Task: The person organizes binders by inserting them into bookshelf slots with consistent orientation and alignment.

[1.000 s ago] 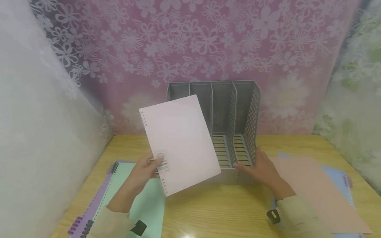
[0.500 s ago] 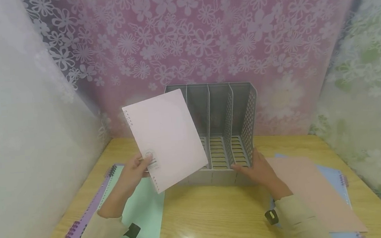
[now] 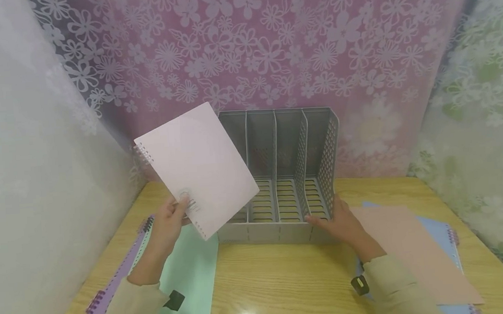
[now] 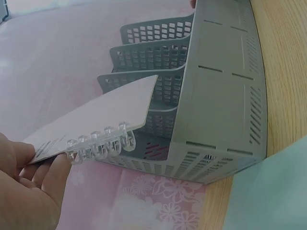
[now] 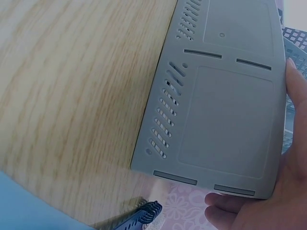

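My left hand (image 3: 169,224) pinches a pale pink loose-leaf notebook (image 3: 200,165) near its lower left edge, thumb on the cover. Tilted in the air, the notebook overlaps the left end of a grey file organizer (image 3: 277,232) in the head view. Clear binder rings (image 4: 100,143) run along its spine in the left wrist view. My right hand (image 3: 342,226) grips the organizer's front right corner, with the thumb over the front rim and the fingers along the side. Slotted floors show in the organizer's upright compartments; the leftmost is partly hidden by the notebook.
On the wooden table (image 3: 276,280), a mint green notebook (image 3: 194,276) overlaps a purple one (image 3: 124,275) at the left. A peach notebook (image 3: 412,248) lies over blue ones (image 3: 442,236) at the right. A flowered cloth (image 3: 245,47) hangs behind the organizer.
My left hand has carried the pink notebook left and up, tilting it further and uncovering more of the organizer. My right hand keeps its grip on the corner.
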Available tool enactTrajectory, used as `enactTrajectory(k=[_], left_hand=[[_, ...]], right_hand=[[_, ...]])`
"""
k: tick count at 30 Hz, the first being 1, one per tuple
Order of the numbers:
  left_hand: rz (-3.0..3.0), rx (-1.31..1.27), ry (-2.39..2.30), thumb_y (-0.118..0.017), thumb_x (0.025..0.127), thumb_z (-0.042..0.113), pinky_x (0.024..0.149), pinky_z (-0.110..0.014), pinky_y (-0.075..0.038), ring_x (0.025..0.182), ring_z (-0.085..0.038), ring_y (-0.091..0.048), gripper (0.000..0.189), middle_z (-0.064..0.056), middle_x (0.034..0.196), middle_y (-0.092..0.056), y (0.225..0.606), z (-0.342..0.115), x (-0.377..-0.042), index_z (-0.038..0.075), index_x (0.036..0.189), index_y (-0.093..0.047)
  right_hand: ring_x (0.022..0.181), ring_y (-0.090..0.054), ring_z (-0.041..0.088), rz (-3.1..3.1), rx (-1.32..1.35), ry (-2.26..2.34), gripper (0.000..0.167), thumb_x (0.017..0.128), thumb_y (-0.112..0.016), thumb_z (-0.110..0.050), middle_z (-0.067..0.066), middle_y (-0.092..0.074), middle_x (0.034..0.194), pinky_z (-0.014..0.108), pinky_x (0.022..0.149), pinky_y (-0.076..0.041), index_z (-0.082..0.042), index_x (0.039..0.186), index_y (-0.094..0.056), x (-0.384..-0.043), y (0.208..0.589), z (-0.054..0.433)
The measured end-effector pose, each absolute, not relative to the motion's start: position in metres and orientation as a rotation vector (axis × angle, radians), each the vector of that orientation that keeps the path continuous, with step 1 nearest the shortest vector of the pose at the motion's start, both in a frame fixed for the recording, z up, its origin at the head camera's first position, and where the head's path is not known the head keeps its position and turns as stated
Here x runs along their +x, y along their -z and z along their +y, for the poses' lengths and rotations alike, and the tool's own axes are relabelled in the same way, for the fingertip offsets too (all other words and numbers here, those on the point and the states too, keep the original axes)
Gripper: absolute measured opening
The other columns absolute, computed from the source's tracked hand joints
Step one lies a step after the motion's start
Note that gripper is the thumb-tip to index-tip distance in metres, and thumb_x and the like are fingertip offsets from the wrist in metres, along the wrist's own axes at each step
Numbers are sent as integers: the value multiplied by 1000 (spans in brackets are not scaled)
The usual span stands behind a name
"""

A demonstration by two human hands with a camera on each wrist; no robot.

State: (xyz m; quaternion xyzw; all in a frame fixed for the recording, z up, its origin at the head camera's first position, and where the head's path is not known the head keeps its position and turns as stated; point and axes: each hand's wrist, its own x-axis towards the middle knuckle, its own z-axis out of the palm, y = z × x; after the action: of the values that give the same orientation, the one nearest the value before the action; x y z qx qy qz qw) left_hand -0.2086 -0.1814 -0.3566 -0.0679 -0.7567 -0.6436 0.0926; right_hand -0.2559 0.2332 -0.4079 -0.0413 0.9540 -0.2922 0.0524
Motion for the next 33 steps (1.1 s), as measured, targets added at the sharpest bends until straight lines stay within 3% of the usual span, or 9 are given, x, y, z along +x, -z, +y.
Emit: enactTrajectory(k=[3,8,14,30,33], left_hand=[[-2233,-164,1882,-43,105,25,81,-26,-57,99,-12,-67,41,-24,127,-59,357,-182,-210,2,140,-45],[-2190,-145,1789,-44,105,24,79,-27,-57,104,-26,-66,40,-22,124,-61,363,-179,-217,2,138,-48],[-2114,-218,1635,-48,104,17,72,-28,-58,98,-37,-68,36,-25,114,-66,374,-171,-233,-3,132,-54],[-2158,-287,1476,-49,102,13,68,-36,-60,88,-36,-70,30,-25,100,-70,376,-138,-252,-4,126,-58],[-2167,-289,1422,-50,102,13,64,-33,-60,86,-35,-71,29,-25,99,-70,376,-135,-255,-5,124,-59]], right_hand=[[134,-19,60,2901,-126,876,123,84,-55,-70,40,-1,152,69,104,-28,13,148,9,-256,407,233],[133,-21,61,2907,-134,878,122,85,-55,-70,40,-2,152,70,102,-30,13,148,8,-256,407,235],[133,-18,61,2897,-153,925,122,85,-56,-69,40,0,152,71,102,-27,12,148,10,-256,409,235],[133,-18,62,2903,-167,936,122,85,-54,-72,39,0,153,73,101,-27,9,149,12,-257,414,238],[134,-17,61,2896,-165,949,121,85,-55,-70,38,0,153,73,102,-26,8,149,12,-257,413,236]])
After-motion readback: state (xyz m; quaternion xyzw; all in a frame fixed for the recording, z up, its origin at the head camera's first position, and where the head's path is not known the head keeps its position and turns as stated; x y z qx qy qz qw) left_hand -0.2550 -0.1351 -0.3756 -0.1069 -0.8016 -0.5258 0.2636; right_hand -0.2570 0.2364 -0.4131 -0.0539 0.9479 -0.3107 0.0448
